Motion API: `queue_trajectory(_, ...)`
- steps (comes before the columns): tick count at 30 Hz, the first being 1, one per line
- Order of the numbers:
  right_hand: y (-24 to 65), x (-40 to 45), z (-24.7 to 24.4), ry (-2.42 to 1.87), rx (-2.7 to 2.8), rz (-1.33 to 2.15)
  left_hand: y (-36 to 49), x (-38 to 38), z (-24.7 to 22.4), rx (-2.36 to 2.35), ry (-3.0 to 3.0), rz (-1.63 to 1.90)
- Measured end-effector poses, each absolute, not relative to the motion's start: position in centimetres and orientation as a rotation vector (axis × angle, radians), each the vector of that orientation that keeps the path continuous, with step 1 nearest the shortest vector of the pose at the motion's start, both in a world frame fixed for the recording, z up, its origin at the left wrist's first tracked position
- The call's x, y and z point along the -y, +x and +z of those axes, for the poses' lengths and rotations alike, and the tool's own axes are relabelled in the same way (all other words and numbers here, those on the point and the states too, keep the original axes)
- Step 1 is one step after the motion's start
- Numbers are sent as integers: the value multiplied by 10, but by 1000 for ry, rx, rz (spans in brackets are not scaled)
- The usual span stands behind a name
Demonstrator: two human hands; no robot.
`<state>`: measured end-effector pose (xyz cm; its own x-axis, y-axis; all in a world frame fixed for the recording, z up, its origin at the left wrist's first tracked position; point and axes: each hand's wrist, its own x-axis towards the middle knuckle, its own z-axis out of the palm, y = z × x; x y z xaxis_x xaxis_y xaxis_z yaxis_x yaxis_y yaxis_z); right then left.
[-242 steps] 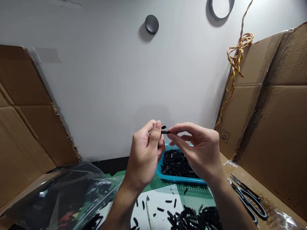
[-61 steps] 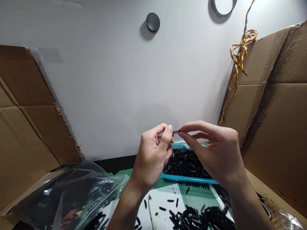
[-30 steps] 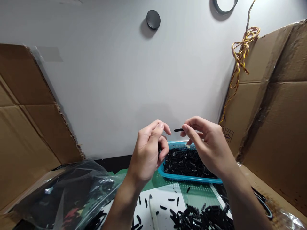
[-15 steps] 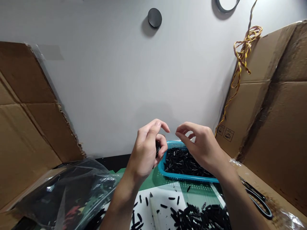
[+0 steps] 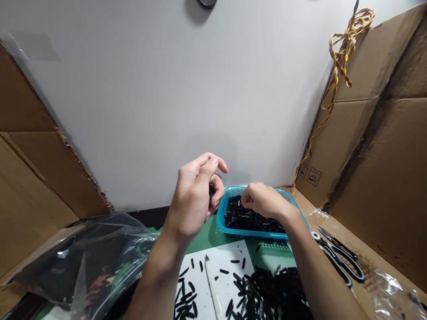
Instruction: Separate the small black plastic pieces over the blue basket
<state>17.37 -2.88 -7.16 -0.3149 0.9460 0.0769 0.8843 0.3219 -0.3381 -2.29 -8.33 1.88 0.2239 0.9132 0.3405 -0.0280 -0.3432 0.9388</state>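
My left hand (image 5: pixel 196 191) is raised above the table, its fingers curled around small black pieces (image 5: pixel 211 194) that show between palm and fingertips. Over the blue basket (image 5: pixel 253 233), my right hand (image 5: pixel 262 200) bends down with fingers pressed together at the black pieces (image 5: pixel 247 218) inside; whatever its fingertips hold is hidden. More loose black pieces (image 5: pixel 267 289) lie heaped below the basket, some scattered on a white sheet (image 5: pixel 196 260). A white pointed tool (image 5: pixel 212 286) rests on that sheet.
A clear plastic bag (image 5: pixel 86 262) lies at the left. Scissors (image 5: pixel 336 258) and tweezers (image 5: pixel 338 242) are at the right, near crumpled clear plastic (image 5: pixel 393 293). Cardboard walls (image 5: pixel 26 155) stand at both sides, with twisted wire (image 5: pixel 343 53) hanging at the right.
My right hand has moved down from above the basket into it. My left hand keeps its curled grip on the black pieces. The view has tilted down slightly.
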Motion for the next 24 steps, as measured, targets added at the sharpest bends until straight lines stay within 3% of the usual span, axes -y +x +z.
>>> queue_trajectory(15, 163, -5, -122, -1796, 2372, 688, -23, 84, 17, -844, 1607, 1286)
queue_trajectory(24, 173, 22, -65, -1078, 1948, 831, -22, 81, 16, -836, 1608, 1264)
